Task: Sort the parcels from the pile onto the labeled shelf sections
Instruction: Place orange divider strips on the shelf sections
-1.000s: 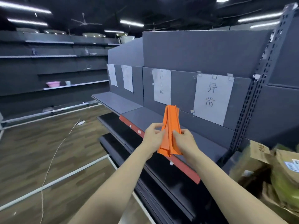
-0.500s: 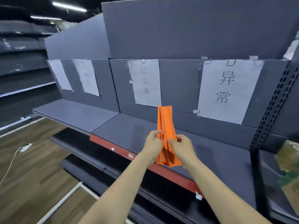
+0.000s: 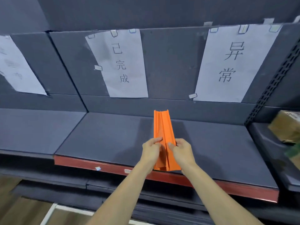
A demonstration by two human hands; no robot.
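A long orange folded piece (image 3: 163, 127) points away from me over the grey shelf (image 3: 105, 135). My left hand (image 3: 150, 151) grips its left edge and my right hand (image 3: 182, 151) grips its right edge, both near its lower half. Its near end hangs over the shelf's red front strip (image 3: 81, 161). On the back panel two paper labels hang: one (image 3: 120, 64) up and to the left of the piece, another (image 3: 232, 62) up and to the right. Whether the piece touches the shelf is unclear.
A third paper label (image 3: 16, 70) hangs at the far left above the neighbouring shelf section (image 3: 32, 127). Cardboard parcels (image 3: 287, 125) lie at the right past a perforated upright (image 3: 272, 82). Lower dark shelves (image 3: 65, 184) run below; wooden floor (image 3: 19, 208) at the bottom left.
I have moved closer to the shelf, and both hands have carried the orange piece forward and lower over the shelf surface. The grip is unchanged.
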